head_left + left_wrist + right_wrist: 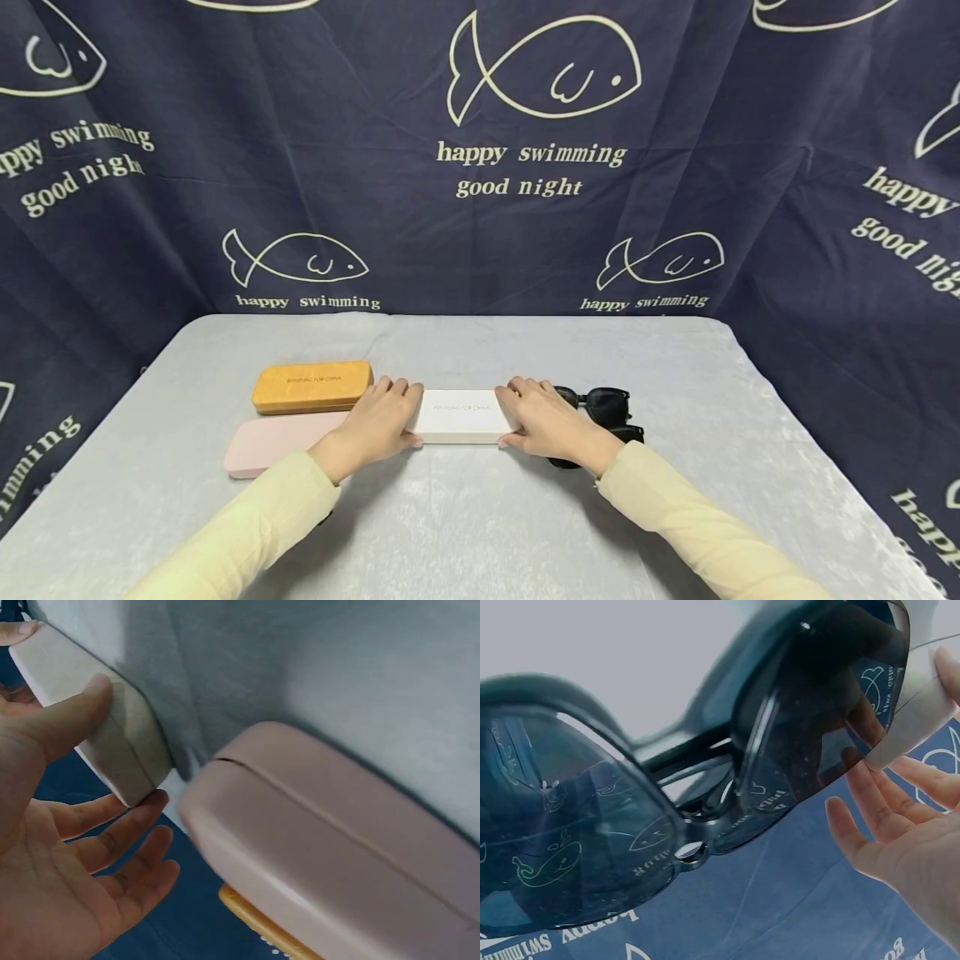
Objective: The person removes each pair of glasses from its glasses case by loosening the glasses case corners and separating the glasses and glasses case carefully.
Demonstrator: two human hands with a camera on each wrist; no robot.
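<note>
A white glasses case [461,410] with small lettering on its lid lies closed on the table, between both hands. My left hand [377,422] holds its left end, thumb on the near side and fingers over the far edge. The right end is held the same way by my right hand [551,422]. In the left wrist view, the left thumb presses the white case [124,727] while some fingers spread past its corner. Close to the right hand lie black sunglasses [606,406], with more dark eyewear [628,432] nearer, both partly hidden by hand and wrist.
On the left, a closed pink glasses case [273,442] lies partly behind the left forearm. Just beyond it is a closed orange case [311,386]. A pale cloth covers the table [480,525], and a dark blue fish-print curtain [480,242] hangs around it.
</note>
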